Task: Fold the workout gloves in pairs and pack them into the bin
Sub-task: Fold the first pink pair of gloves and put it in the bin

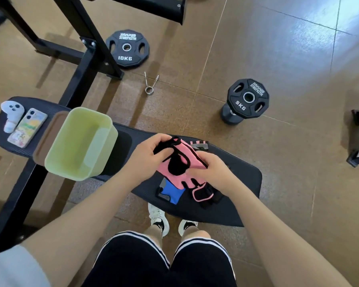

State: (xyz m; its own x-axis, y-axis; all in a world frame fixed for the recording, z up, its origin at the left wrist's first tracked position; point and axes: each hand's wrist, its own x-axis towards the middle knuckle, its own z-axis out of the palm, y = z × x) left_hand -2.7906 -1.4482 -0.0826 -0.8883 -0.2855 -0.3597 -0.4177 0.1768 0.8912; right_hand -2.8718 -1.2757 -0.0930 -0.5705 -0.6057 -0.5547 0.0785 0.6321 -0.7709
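Black shorts (162, 264) with white stripes fill the bottom of my view, and below them I see two white sneakers (158, 216) on the brown floor (278, 59). Both forearms reach out over the black bench pad (243, 195). My left hand (148, 151) and right hand (212, 169) are both closed on one pink glove (181, 162), held just above the pad. It is pink fabric with a black palm patch and black edging, fingerless, its strap end under the left fingers. Beneath it on the pad I count three more pieces: a blue glove (171, 191), a black wrist strap with pink trim (203, 193), and part of a pink-striped glove (199, 145) past the hands; I cannot tell which form pairs. One green bin (81, 141) sits to the left on the bench, with nothing visible inside. Beyond it lie two phones (27, 127) and one white controller (10, 114). On the floor I count two weight plates, a 10KG plate (127, 48) and a 5KG plate (248, 98), and one spring collar (150, 83).
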